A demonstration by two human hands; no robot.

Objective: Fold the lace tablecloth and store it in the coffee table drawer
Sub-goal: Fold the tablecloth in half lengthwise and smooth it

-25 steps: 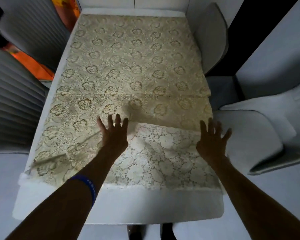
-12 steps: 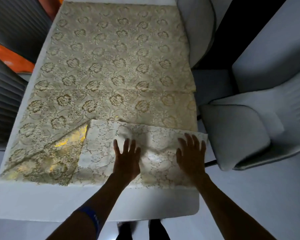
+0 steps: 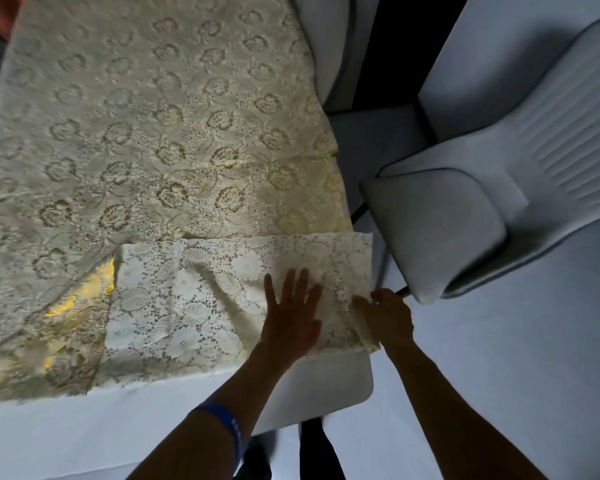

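A cream lace tablecloth [image 3: 160, 140] with a flower pattern lies spread over a long white table [image 3: 174, 403]. Its near right part is folded back on itself as a paler white flap [image 3: 194, 299] reaching the table's right edge. My left hand [image 3: 291, 317] lies flat on this flap with fingers apart, a blue band on the wrist. My right hand [image 3: 388, 315] sits at the flap's right edge, fingers curled and pinching the lace there. No coffee table or drawer is in view.
Pale grey upholstered chairs stand close along the table's right side, one [image 3: 465, 220] next to my right hand and another [image 3: 326, 46] further back. The floor [image 3: 516, 375] is pale. My shoes [image 3: 257, 459] show below the table's near edge.
The view has swung left and closer. Both hands slid right along the folded flap; my right hand went from lying flat to curling round the flap's right edge.
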